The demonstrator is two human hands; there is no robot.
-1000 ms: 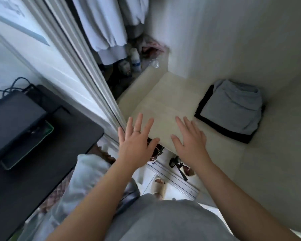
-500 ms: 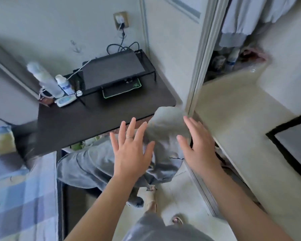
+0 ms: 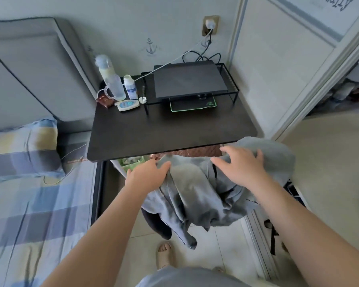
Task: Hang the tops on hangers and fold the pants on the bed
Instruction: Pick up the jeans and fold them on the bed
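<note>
The bed [image 3: 29, 204] waits at the left of the frame. Your left grip [image 3: 147, 175] touches the grey garment [image 3: 195, 193], heaped on a dark chair [image 3: 153, 222] at lower centre; whether it has closed on cloth cannot be told. Your right grip [image 3: 243, 168] lies spread and released on top. Gather cloth in both, lift clear of the bench [image 3: 164, 131] edge, let nothing drag.

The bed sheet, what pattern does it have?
The bed sheet has blue, grey and yellow checks; the head view shows it.
</note>
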